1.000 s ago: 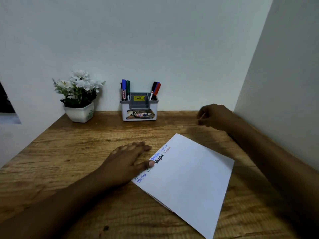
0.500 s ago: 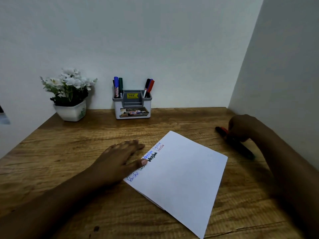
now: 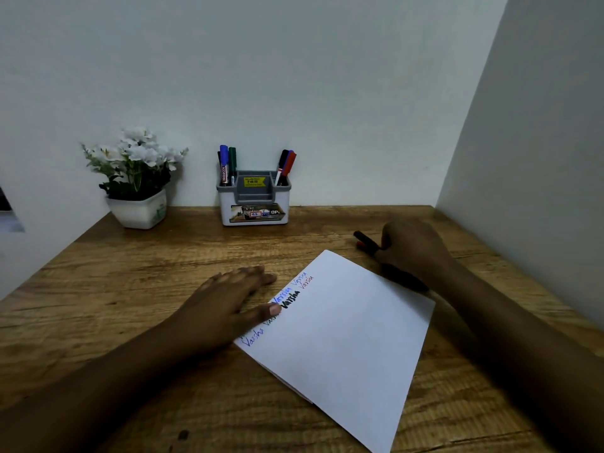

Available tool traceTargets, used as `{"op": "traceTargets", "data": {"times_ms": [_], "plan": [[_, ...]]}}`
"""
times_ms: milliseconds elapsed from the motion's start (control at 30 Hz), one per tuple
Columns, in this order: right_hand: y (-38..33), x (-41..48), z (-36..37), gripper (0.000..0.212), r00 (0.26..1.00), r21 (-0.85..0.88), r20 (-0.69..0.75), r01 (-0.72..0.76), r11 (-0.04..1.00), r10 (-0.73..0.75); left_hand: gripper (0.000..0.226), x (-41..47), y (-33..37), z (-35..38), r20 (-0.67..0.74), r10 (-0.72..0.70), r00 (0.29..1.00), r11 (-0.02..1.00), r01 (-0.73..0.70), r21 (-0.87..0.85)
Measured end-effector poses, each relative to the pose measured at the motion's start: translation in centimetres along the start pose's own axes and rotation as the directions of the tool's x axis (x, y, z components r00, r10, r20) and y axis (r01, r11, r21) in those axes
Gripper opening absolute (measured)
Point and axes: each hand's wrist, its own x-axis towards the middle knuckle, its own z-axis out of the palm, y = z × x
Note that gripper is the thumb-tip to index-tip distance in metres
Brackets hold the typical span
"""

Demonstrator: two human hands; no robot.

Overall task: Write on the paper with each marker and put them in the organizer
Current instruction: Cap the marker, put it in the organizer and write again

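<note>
A white sheet of paper [image 3: 346, 338] lies tilted on the wooden desk, with a word written several times in blue, black and red along its left edge. My left hand [image 3: 228, 305] rests flat on that edge, thumb on the writing. My right hand [image 3: 411, 246] is curled over dark markers [image 3: 364, 238] lying on the desk beyond the paper's upper right edge; one shows a red tip, and another dark marker [image 3: 405, 277] runs under my wrist. The grey and white organizer [image 3: 253, 207] stands at the back wall, holding several markers in its left and right slots.
A white pot with white flowers [image 3: 135, 181] stands at the back left. A white wall [image 3: 539, 158] closes the right side close to my right arm. Bare wooden desk [image 3: 130, 289] lies left of the paper.
My right hand came down from mid-air near the back of the desk onto the markers at the right and has closed around them. My left hand stayed on the paper.
</note>
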Motion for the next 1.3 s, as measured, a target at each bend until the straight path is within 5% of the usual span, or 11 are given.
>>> {"op": "traceTargets", "data": {"times_ms": [67,167,233,333,433,600,767,1033,1167,1233,1300], "plan": [[0.1,0.0,-0.9,0.032,0.998,0.093,-0.036,-0.038,0.995,0.041,0.108,-0.2,0.2,-0.3,-0.009,-0.004,1.000,0.999,0.004,-0.043],[-0.2,-0.5,-2.7,0.015,0.998,0.388,-0.021,-0.052,0.920,0.066,0.066,-0.7,1.3,-0.9,-0.111,-0.072,0.991,0.956,0.037,-0.290],[-1.6,-1.4,-3.5,0.010,1.000,0.630,0.013,-0.007,0.776,-0.001,0.045,-0.9,2.3,-1.6,-0.194,-0.129,0.972,0.803,-0.013,-0.596],[-5.3,-3.7,-4.1,0.017,0.975,0.896,0.035,0.067,0.439,-0.221,0.044,-0.9,3.4,-2.3,-0.239,-0.133,0.962,0.442,-0.158,-0.883],[-8.4,-5.5,-4.0,0.020,0.930,0.910,-0.036,0.182,0.372,-0.365,0.039,-1.0,4.0,-2.0,-0.256,-0.117,0.960,0.168,-0.235,-0.957],[-10.2,-6.7,-2.9,0.022,0.910,0.852,-0.178,0.333,0.404,-0.376,0.035,-1.0,4.3,-1.7,-0.279,-0.208,0.937,-0.024,-0.290,-0.957],[-11.2,-6.5,-3.0,0.023,0.836,0.665,-0.328,0.535,0.521,-0.439,0.027,-1.3,4.4,-1.7,-0.313,-0.317,0.895,-0.049,-0.345,-0.937],[-11.5,-6.3,-2.9,0.013,0.784,0.507,-0.339,0.618,0.601,-0.521,0.026,-1.3,4.8,-1.0,-0.332,-0.416,0.846,-0.017,-0.372,-0.928],[-9.7,-6.5,-2.8,0.011,0.905,0.781,-0.106,0.332,0.530,-0.412,0.023,-1.0,0.2,-4.4,-0.276,-0.650,0.708,-0.199,-0.508,-0.838],[-8.9,-5.9,-3.0,0.012,0.935,0.874,0.004,0.169,0.456,-0.354,0.022,-1.0,-1.1,-5.2,-0.331,-0.677,0.658,-0.115,-0.538,-0.835],[-8.8,-5.1,-3.0,0.015,0.943,0.926,0.025,0.104,0.363,-0.333,0.024,-0.6,0.0,-3.8,-0.382,-0.582,0.717,-0.006,-0.474,-0.880]]}}
